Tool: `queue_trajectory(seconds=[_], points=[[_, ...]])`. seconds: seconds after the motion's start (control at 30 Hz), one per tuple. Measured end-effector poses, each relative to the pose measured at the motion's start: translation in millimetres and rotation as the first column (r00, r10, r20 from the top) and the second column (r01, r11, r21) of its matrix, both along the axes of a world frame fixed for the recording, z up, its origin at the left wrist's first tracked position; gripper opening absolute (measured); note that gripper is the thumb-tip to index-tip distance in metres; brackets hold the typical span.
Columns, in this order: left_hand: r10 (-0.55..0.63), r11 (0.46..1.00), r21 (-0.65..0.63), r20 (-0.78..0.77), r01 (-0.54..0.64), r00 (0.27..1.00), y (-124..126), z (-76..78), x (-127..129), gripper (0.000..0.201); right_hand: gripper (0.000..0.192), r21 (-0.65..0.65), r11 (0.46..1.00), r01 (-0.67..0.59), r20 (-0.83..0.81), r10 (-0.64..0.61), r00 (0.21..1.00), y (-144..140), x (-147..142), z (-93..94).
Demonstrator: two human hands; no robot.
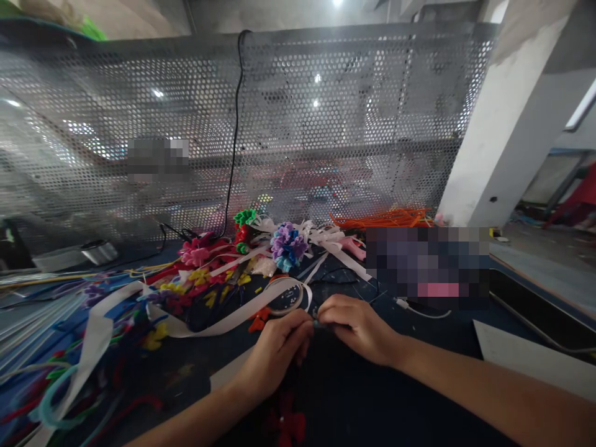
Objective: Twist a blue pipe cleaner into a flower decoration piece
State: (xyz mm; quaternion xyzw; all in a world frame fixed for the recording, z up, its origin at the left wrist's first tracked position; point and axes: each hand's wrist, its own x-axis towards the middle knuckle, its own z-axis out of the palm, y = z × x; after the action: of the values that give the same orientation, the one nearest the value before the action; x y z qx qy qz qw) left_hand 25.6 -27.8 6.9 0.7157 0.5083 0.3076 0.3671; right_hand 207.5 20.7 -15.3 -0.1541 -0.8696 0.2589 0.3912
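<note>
My left hand [285, 345] and my right hand [358, 327] meet above the dark table, both with fingers pinched. Between the fingertips shows a bit of a small pale blue piece [317, 324], which looks like pipe cleaner; most of it is hidden. Below my left hand lies a dim red flower [289, 423]. An orange flower [259, 319] sits just beyond that hand, beside a white ring-shaped roll [291, 301]. White ribbon [223, 325] curls from there to the left.
A purple and blue flower bunch [289, 246], red and yellow flowers and orange stems [382, 218] cover the back. Loose pipe cleaners [51, 403] crowd the left. A phone-like black slab [540, 310] and a white cable [426, 313] lie right. Perforated metal panel [302, 124] stands behind.
</note>
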Motion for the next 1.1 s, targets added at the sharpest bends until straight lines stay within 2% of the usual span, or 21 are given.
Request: queue_trajectory(seconds=[0.17, 0.53, 0.6, 0.67, 0.77, 0.83, 0.93, 1.0, 1.1], points=[[0.003, 1.0, 0.008, 0.005, -0.003, 1.0, 1.7, -1.4, -0.2, 0.033, 0.014, -0.001, 1.0, -0.004, -0.007, 0.004, 1.0, 1.1, 0.3, -0.8], [-0.001, 0.999, -0.034, 0.023, 0.001, 1.0, 0.0, -0.7, 0.3, 0.03, 0.015, -0.048, 0.999, 0.007, -0.073, -0.011, 0.997, -2.8, -1.9, 6.3], [0.006, 1.0, -0.029, 0.025, -0.005, 1.0, 0.1, -0.4, 0.6, 0.031, 0.01, -0.097, 0.994, 0.043, -0.104, -0.053, 0.993, -3.1, -2.7, 5.6], [0.014, 1.0, -0.018, 0.031, -0.013, 0.999, 0.2, 0.0, 0.7, 0.032, 0.004, -0.203, 0.973, 0.11, -0.152, -0.142, 0.978, -3.8, -3.0, 3.4], [0.023, 1.0, -0.019, 0.035, -0.022, 0.999, 0.8, 0.9, 0.9, 0.032, 0.014, -0.336, 0.925, 0.174, -0.213, -0.255, 0.943, -5.2, -2.8, -0.1], [0.027, 0.999, -0.022, 0.03, -0.027, 0.999, 1.4, 1.4, 1.1, 0.031, 0.014, -0.31, 0.93, 0.199, -0.222, -0.274, 0.936, -5.7, -2.4, -0.8], [0.035, 0.999, -0.028, 0.033, -0.034, 0.999, 2.1, 1.4, 1.6, 0.03, 0.004, -0.167, 0.958, 0.232, -0.207, -0.265, 0.942, -5.2, -2.1, 0.7], [0.04, 0.999, -0.028, 0.033, -0.039, 0.999, 2.5, 0.8, 1.7, 0.03, 0.015, -0.081, 0.967, 0.24, -0.202, -0.252, 0.946, -4.4, -2.4, 1.5], [0.051, 0.998, -0.029, 0.032, -0.05, 0.998, 3.2, -0.4, 1.5, 0.03, 0.017, 0.003, 0.97, 0.243, -0.177, -0.239, 0.955, -3.6, -3.5, 0.4]])
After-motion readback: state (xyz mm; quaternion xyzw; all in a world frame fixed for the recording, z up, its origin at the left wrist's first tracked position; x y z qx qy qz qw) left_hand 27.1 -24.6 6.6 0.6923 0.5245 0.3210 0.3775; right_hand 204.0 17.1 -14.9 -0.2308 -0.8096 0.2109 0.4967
